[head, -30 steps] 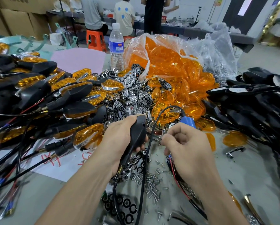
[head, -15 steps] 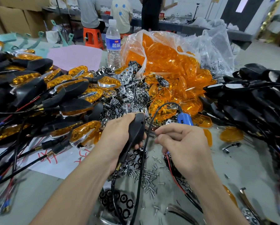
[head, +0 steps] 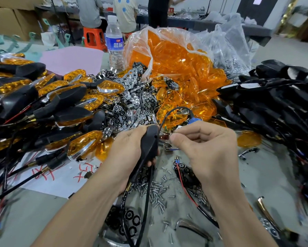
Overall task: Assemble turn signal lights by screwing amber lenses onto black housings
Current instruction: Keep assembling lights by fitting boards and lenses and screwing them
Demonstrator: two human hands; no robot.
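A person's left hand (head: 130, 154) is gripping a black plastic turn-signal housing (head: 149, 141) above loose silver screws (head: 158, 191) on the grey tabletop (head: 267, 179), while the right hand (head: 208, 148), fingers curled shut around a blue-tipped corded screwdriver (head: 194, 120), is working beside a clear bag of amber lenses (head: 174, 56).

Brown cardboard boxes (head: 10, 18) stack at the far left. An orange plastic stool (head: 93, 39) stands beside a long dark table (head: 221, 24). A dark door (head: 254, 9) closes the right.
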